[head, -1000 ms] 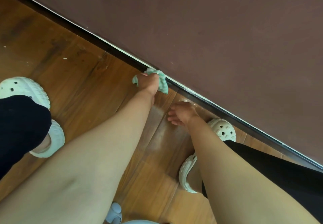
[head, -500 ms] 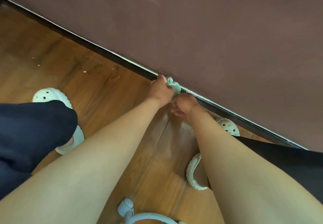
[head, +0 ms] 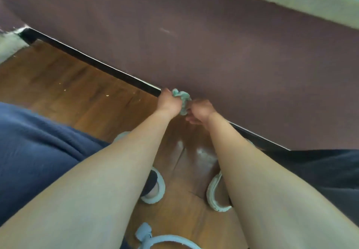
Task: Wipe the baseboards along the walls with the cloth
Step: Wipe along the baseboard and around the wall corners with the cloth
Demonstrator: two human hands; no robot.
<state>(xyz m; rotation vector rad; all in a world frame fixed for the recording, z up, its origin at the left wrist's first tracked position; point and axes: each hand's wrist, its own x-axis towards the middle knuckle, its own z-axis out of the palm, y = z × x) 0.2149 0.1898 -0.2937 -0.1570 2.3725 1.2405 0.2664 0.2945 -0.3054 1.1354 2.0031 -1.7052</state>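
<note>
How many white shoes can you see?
2. The left shoe peeks out under the left forearm; the right shoe sits by the right forearm. Both are on the wooden floor, partly hidden by the arms.

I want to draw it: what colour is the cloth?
Pale green cloth, best seen in the head view.

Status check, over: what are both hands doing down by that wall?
Left hand grips bunched pale-green cloth. Right hand touches its lower end, grip unclear. Cloth at dark baseboard strip. Nothing visible blocking it.

Navy left trouser leg [head: 38,151], black right trouser leg [head: 320,171], white clogs [head: 160,188].
</note>
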